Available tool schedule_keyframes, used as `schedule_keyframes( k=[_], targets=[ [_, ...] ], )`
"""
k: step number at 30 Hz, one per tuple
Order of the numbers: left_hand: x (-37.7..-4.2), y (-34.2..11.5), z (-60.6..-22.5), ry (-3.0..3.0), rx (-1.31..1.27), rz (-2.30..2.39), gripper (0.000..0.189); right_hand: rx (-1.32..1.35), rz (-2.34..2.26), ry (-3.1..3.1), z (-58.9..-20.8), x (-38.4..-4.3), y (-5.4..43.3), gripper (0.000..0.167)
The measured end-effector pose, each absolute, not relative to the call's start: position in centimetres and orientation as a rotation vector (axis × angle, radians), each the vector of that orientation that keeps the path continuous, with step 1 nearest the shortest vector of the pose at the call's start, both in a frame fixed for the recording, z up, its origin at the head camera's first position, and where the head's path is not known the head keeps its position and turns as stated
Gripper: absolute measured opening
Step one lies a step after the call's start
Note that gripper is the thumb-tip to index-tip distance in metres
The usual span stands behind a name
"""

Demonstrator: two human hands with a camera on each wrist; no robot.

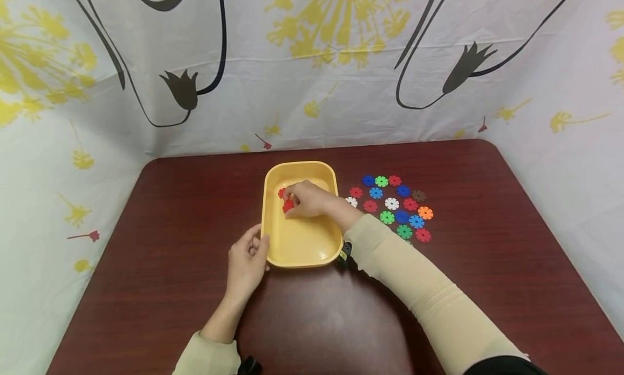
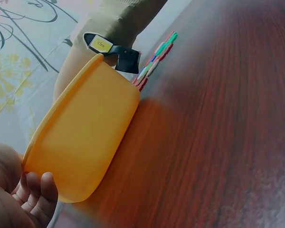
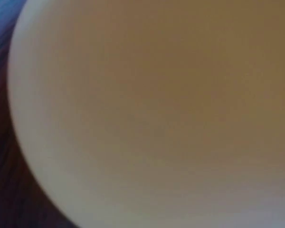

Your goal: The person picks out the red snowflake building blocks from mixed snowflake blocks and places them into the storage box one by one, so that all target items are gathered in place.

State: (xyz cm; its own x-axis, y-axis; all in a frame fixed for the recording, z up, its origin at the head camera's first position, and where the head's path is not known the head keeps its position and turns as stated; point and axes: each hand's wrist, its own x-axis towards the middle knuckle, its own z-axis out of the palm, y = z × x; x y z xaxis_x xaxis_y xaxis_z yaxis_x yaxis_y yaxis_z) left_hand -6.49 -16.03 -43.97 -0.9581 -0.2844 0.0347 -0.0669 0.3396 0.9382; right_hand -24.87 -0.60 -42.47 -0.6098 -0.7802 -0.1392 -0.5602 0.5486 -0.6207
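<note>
A yellow plastic tray (image 1: 302,247) stands on the table. My left hand (image 1: 247,264) grips its left rim, thumb at the edge and fingers curled against the outer wall, as the left wrist view also shows at the tray wall (image 2: 85,128). Reaching over the tray's right side, my right hand (image 1: 309,199) pinches a red notched disc (image 1: 288,206) between thumb and fingers. Another red disc (image 1: 281,193) is in the tray by the fingertips, partly hidden. In the right wrist view a blurred pale yellow-brown surface (image 3: 152,114) fills nearly everything.
Right of the tray, several notched discs in blue, green, red, white, orange and brown lie spread on the dark red-brown table (image 1: 185,212); a white disc (image 1: 392,204) is among them. The right forearm crosses over part of them. A patterned cloth (image 1: 234,104) hangs behind the table.
</note>
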Motion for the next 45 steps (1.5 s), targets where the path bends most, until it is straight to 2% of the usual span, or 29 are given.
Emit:
schedule_keyframes(
  k=[14,26,34,45],
  targets=[
    [-6.5,-15.9,-44.0,-2.419,0.309,-1.629,0.036,-1.098,-0.779,2.441,-42.2,-24.9,-0.4,0.042],
    [-6.6,-15.6,-44.1,-2.400,0.309,-1.542,0.033,-1.088,-1.112,2.467,-40.6,-24.9,2.1,0.039],
    [-6.7,-15.4,-44.1,-2.367,0.321,-1.523,0.033,-1.098,-1.359,2.580,-40.7,-25.2,4.7,0.030],
    [-6.7,-15.3,-44.2,-2.365,0.334,-1.502,0.031,-0.974,-1.430,2.706,-40.7,-25.9,9.0,0.023]
  ],
)
